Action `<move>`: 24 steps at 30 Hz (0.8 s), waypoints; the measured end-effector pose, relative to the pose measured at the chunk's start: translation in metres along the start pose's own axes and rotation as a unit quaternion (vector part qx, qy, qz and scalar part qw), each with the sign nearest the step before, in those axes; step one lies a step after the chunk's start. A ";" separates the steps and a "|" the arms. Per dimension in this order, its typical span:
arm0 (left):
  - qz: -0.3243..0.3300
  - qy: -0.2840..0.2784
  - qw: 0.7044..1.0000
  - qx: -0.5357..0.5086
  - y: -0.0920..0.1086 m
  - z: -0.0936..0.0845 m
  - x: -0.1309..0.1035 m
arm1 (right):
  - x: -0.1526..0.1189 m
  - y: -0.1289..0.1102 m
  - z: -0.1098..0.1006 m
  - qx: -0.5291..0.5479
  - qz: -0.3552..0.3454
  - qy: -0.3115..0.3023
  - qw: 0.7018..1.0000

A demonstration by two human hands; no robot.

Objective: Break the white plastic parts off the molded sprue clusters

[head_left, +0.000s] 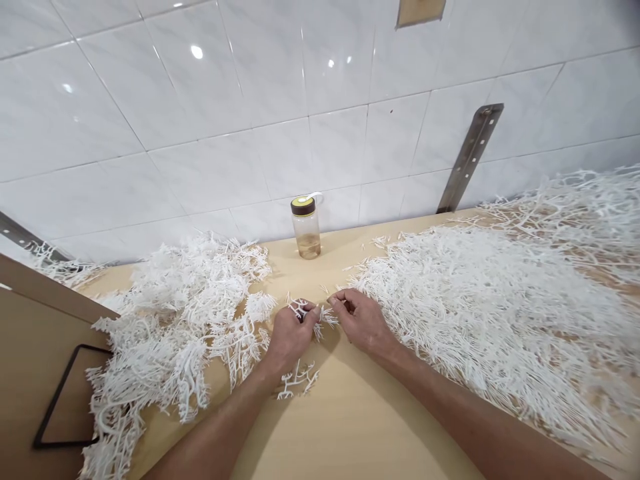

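My left hand (293, 333) is closed around a white branched plastic piece (299, 307), whose thin twigs stick out past the fingers on both sides. Close to its right, my right hand (363, 320) makes a pinch of thumb and forefinger beside the tips of that piece. Whatever sits in this pinch is too small to make out. A loose white branched stem (297, 381) lies on the table under the left wrist. To the left spreads a tangled heap of white branched pieces (185, 313); to the right lies a wide heap of finer white sprigs (465, 300).
A clear bottle (307, 233) with a dark and yellow lid stands behind the hands, partly filled. Small white bits (381, 241) lie near it on the wooden table (345, 413). A brown box-like panel (45, 360) with a black frame is at left. A metal bracket (470, 160) leans against the tiled wall.
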State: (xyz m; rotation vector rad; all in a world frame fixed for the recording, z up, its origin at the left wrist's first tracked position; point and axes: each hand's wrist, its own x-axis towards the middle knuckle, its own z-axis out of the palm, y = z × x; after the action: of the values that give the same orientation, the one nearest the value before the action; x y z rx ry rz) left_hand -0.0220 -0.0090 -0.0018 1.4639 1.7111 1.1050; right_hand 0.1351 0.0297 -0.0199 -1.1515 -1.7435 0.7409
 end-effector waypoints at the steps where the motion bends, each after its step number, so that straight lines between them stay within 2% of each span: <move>1: 0.007 0.000 1.000 0.006 0.000 0.000 0.000 | -0.001 0.000 0.000 0.002 -0.013 -0.005 1.000; 7: 0.015 -0.008 1.000 0.023 0.003 -0.001 -0.001 | -0.002 0.002 0.001 0.029 -0.017 -0.062 0.998; 18: 0.006 0.006 0.999 0.051 0.007 -0.001 -0.004 | -0.001 0.005 0.002 -0.024 0.005 -0.053 0.998; 24: 0.009 0.036 0.999 0.006 0.004 -0.002 -0.001 | -0.001 0.010 0.004 0.077 0.116 -0.014 0.990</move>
State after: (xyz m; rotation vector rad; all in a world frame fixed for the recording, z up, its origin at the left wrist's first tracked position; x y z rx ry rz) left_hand -0.0220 -0.0100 0.0030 1.4655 1.7602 1.1717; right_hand 0.1350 0.0323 -0.0303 -1.2539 -1.5609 1.0185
